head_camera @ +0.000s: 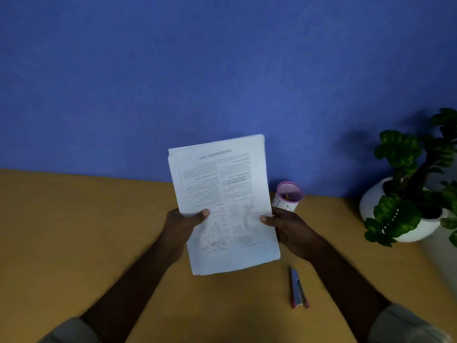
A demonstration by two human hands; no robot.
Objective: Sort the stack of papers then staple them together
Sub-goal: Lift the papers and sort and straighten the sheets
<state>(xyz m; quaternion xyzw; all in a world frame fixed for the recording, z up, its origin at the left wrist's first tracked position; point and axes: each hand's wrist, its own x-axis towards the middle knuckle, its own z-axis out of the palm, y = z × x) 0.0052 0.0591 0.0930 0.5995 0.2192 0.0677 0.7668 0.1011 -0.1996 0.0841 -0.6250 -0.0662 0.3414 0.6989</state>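
Observation:
A stack of white printed papers point(222, 189) stands lifted off the wooden table point(74, 231), its top edges slightly uneven and the print upside down to me. My left hand point(181, 225) grips its left edge, thumb on the front sheet. My right hand point(286, 225) grips the right edge the same way. A small stapler point(298, 289) with pink ends lies on the table below my right hand, apart from both hands.
A pink-rimmed cup point(288, 196) stands behind my right hand near the blue wall point(222, 70). A white pot with a green plant point(408, 199) stands at the right end of the table.

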